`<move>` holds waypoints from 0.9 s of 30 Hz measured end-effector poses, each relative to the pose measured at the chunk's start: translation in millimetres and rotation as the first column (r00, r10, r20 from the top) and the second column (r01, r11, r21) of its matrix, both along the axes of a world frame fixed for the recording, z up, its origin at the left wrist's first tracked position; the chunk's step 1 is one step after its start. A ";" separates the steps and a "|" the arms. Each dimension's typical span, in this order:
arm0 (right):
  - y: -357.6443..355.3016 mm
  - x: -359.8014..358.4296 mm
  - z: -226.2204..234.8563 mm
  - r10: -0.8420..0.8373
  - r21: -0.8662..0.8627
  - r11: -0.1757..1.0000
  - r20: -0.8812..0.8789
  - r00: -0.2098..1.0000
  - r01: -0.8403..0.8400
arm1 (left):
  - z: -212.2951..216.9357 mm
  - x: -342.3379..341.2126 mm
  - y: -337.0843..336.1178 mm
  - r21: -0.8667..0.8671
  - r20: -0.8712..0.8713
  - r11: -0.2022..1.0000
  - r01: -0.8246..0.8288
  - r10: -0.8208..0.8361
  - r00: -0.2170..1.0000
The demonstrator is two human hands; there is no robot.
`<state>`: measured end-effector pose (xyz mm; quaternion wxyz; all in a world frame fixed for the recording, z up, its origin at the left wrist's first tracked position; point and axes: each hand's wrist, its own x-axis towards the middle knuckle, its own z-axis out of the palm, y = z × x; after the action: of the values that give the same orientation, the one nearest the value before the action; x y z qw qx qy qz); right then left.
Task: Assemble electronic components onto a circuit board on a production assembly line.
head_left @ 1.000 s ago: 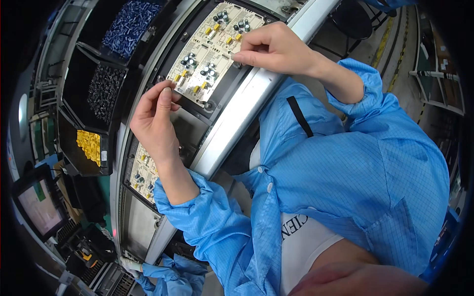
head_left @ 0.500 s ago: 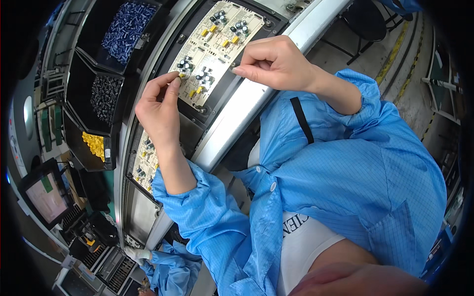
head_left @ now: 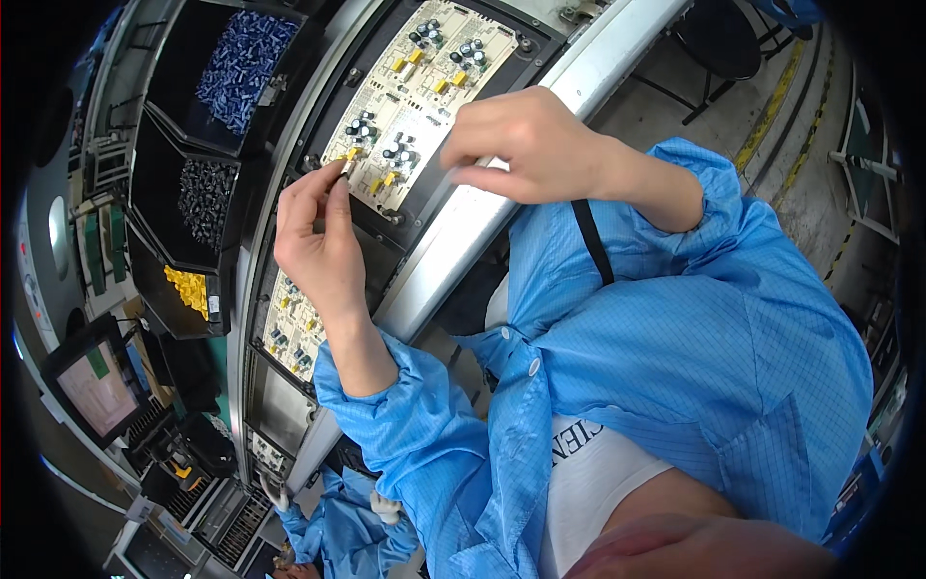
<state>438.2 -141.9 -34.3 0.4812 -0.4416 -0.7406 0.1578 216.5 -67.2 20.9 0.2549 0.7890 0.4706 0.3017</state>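
A cream printed circuit board [head_left: 391, 111], dotted with black round capacitors and yellow box-shaped parts, lies in a black carrier frame [head_left: 431, 196]. At its near left corner is my left hand [head_left: 323, 232], thumb and forefinger pinched round a small pale-and-dark component [head_left: 346, 170], close to a yellow part [head_left: 353, 154]. Over the right edge of the board and the metal rail [head_left: 482, 183] hovers my right hand [head_left: 526, 145]. Its fingers are curled, somewhat smeared by motion, and whatever they may hold is hidden.
Black bins left of the line hold blue parts [head_left: 246, 68], dark capacitors [head_left: 205, 203] and yellow parts [head_left: 188, 289]. Another populated board [head_left: 292, 323] lies below my left forearm. A screen [head_left: 96, 381] stands lower left. A co-worker's blue sleeve [head_left: 338, 521] shows at the bottom.
Both my hands have moved a little down; the right one also shifted slightly left. Yellow parts by my left fingertips are more exposed. The co-worker's hands have moved apart.
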 end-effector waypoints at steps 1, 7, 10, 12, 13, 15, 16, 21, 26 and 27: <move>-0.5 -2.7 2.1 0.003 0.002 1.000 0.004 1.000 -0.003 | 0.1 -1.8 -0.8 0.027 0.028 0.999 -0.024 0.023 0.999; -1.4 -23.7 11.4 -0.032 -0.070 0.996 0.270 0.962 0.053 | -5.8 -13.7 6.3 -0.117 0.271 0.977 -0.178 0.204 0.941; 1.7 -26.9 19.0 0.021 -0.179 0.983 0.334 0.942 0.041 | -9.8 -22.5 8.3 -0.173 0.326 0.952 -0.252 0.297 0.897; 2.7 -26.4 20.9 0.043 -0.223 0.974 0.345 0.938 0.038 | -7.9 -27.3 7.7 -0.175 0.338 0.950 -0.259 0.305 0.890; 2.6 -23.4 20.9 0.032 -0.220 0.974 0.354 0.935 0.050 | -8.2 -27.4 7.2 -0.181 0.345 0.946 -0.268 0.316 0.884; 2.4 -17.0 21.4 0.036 -0.257 0.964 0.370 0.928 0.065 | -9.9 -25.3 6.9 -0.177 0.354 0.949 -0.262 0.310 0.883; 2.6 -13.5 21.1 0.028 -0.250 0.965 0.377 0.926 0.073 | -11.0 -26.2 7.2 -0.182 0.359 0.947 -0.265 0.315 0.879; 5.9 19.4 18.2 -0.022 -0.294 0.945 0.382 0.924 0.144 | -13.2 -26.7 10.3 -0.201 0.367 0.946 -0.256 0.315 0.875; 14.9 62.2 15.0 -0.103 -0.318 0.915 0.409 0.907 0.247 | -10.0 -29.6 12.5 -0.185 0.358 0.946 -0.267 0.318 0.878; 16.7 74.6 12.2 -0.114 -0.328 0.906 0.419 0.901 0.267 | -11.6 -28.3 14.1 -0.182 0.367 0.947 -0.264 0.315 0.875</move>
<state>512.8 -125.2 -22.1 0.2432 -0.6197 -0.7294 0.1573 188.2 -53.1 9.4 0.3452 0.6154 0.5411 0.4574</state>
